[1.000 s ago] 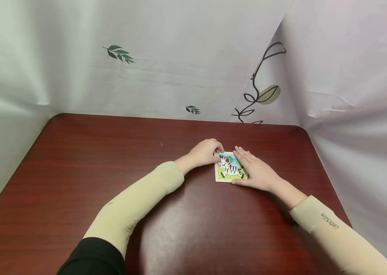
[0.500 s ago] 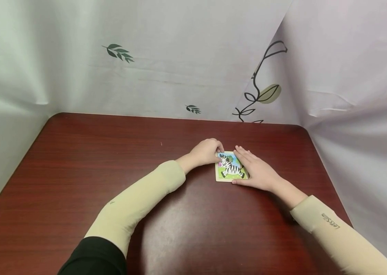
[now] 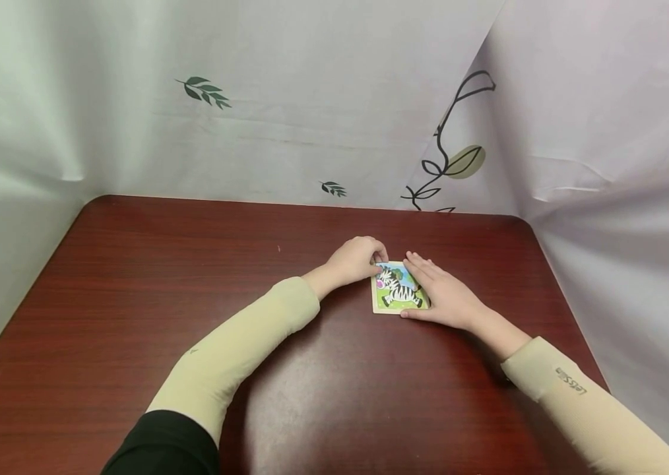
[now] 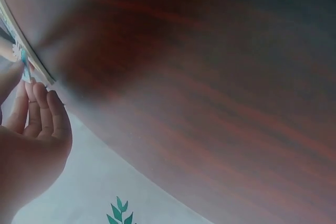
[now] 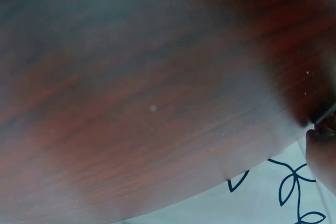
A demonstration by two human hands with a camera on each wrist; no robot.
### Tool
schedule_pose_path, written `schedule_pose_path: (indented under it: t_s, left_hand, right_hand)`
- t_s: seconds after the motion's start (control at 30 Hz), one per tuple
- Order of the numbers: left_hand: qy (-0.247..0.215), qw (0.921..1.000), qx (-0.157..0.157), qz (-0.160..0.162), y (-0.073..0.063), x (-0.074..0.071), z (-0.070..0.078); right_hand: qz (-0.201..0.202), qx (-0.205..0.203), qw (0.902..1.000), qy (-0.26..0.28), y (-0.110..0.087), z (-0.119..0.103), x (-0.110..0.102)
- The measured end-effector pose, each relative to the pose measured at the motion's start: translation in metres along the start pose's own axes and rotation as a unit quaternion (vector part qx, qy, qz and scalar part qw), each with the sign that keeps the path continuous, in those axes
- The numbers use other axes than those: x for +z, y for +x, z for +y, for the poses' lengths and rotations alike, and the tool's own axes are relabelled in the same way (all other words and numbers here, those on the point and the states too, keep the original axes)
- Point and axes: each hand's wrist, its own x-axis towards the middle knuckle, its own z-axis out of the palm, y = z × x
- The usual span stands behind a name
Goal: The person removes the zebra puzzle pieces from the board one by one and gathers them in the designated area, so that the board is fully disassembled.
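A small square zebra puzzle (image 3: 396, 290) with a pale wooden frame lies on the table, showing a striped zebra on green and blue. My left hand (image 3: 353, 260) is at its upper left corner. In the left wrist view, the thumb and fingers of my left hand (image 4: 37, 135) pinch a light blue puzzle piece (image 4: 24, 65), tilted against the frame's edge. Across the puzzle's right side rests my right hand (image 3: 447, 300), its fingers straight along the upper right and its thumb at the bottom edge. That hand covers the puzzle's right edge. Only a fingertip (image 5: 321, 150) shows in the right wrist view.
The dark red-brown wooden table (image 3: 311, 369) has rounded far corners. White cloth (image 3: 287, 119) with leaf prints hangs behind it and along both sides.
My left hand has shifted very slightly upward, with its thumb higher at the puzzle's corner. The right hand and the puzzle frame stay in place.
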Motion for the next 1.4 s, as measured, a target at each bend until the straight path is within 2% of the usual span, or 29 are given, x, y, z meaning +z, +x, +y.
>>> schedule_pose_path:
  t_s: [0.2, 0.4, 0.57, 0.73, 0.9, 1.1, 1.23, 1.4]
  left_hand:
    - [-0.028, 0.9991, 0.02, 0.026, -0.003, -0.005, -0.003]
    - [-0.045, 0.998, 0.032, 0.03, -0.006, -0.014, -0.007]
    - [-0.043, 0.9979, 0.046, 0.016, -0.01, -0.031, -0.014]
    - [-0.03, 0.9983, 0.048, -0.017, -0.017, -0.056, -0.026]
    - [-0.011, 0.9984, 0.034, -0.044, -0.032, -0.083, -0.046]
    - [0.042, 0.997, 0.014, -0.063, -0.057, -0.11, -0.072]
    - [0.048, 0.9962, -0.016, -0.071, -0.076, -0.122, -0.092]
    - [0.039, 0.9962, -0.044, -0.065, -0.095, -0.134, -0.115]
  right_hand:
    - [0.001, 0.0, 1.0, 0.001, 0.0, -0.001, -0.001]
    - [-0.001, 0.003, 1.0, -0.001, 0.0, -0.001, -0.001]
    - [-0.003, 0.006, 1.0, 0.0, 0.001, -0.002, 0.0]
    - [-0.004, 0.009, 0.9999, -0.001, 0.002, -0.002, 0.0]
    - [-0.004, 0.01, 0.9999, -0.001, 0.001, -0.003, 0.0]
    - [-0.003, 0.014, 0.9999, 0.009, 0.001, -0.003, 0.0]
    - [0.002, 0.012, 0.9999, 0.011, 0.001, -0.002, 0.001]
    - [0.012, 0.005, 0.9999, 0.011, 0.001, -0.001, 0.002]
